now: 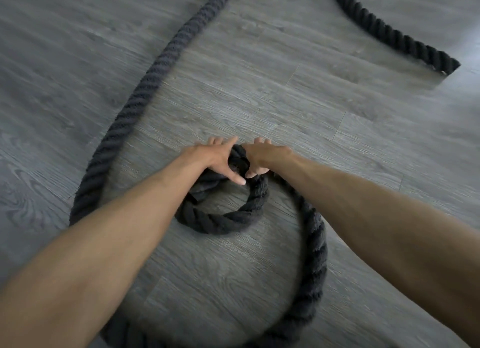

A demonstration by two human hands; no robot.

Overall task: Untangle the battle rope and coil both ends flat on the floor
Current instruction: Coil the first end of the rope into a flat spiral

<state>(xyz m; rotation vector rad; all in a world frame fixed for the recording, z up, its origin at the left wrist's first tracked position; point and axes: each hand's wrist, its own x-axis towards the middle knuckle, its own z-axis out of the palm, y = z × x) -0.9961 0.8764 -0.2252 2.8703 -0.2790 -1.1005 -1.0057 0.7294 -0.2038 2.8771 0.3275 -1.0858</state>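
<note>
We see a grey wood-look floor filling the whole view. Its long planks run roughly left to right, with thin seams between them and dark, swirling grain. Near the right edge lies a paler, washed-out patch of light.

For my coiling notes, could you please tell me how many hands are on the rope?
2. The left hand and right hand hold the battle rope side by side at the small inner loop's far edge.
</note>
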